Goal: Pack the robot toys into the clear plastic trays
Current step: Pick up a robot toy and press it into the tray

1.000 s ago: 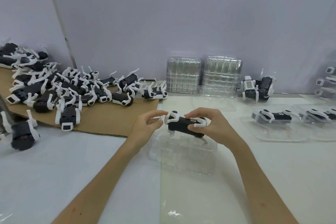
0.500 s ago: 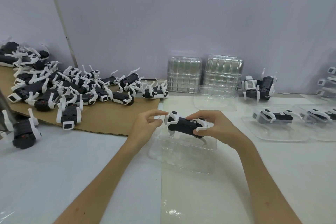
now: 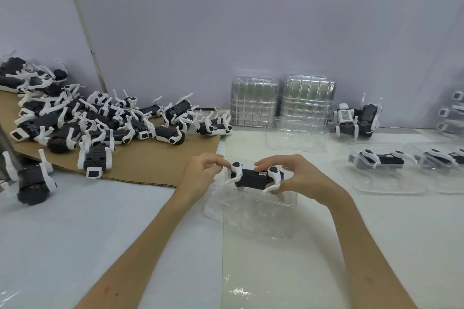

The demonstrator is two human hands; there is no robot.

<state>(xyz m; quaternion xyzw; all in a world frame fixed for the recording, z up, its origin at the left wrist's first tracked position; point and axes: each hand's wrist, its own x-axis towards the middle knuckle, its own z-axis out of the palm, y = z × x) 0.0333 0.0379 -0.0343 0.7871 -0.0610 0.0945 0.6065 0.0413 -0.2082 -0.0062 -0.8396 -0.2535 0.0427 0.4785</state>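
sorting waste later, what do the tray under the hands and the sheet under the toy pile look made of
Tray: thin clear plastic, glossy; the table shows through it. Sheet: likely cardboard, matte brown, with a raw cut edge.

A black-and-white plastic robot toy (image 3: 253, 178), four white legs folded, is held level, lengthwise left to right, over the far rim of a clear moulded plastic tray (image 3: 251, 218) at near centre. The left hand (image 3: 200, 173) pinches its left end and the right hand (image 3: 301, 175) grips its right. A heap of like toys (image 3: 100, 123) sprawls far left, two filled trays (image 3: 381, 165) lie right, and stacks of empty trays (image 3: 254, 101) stand far centre
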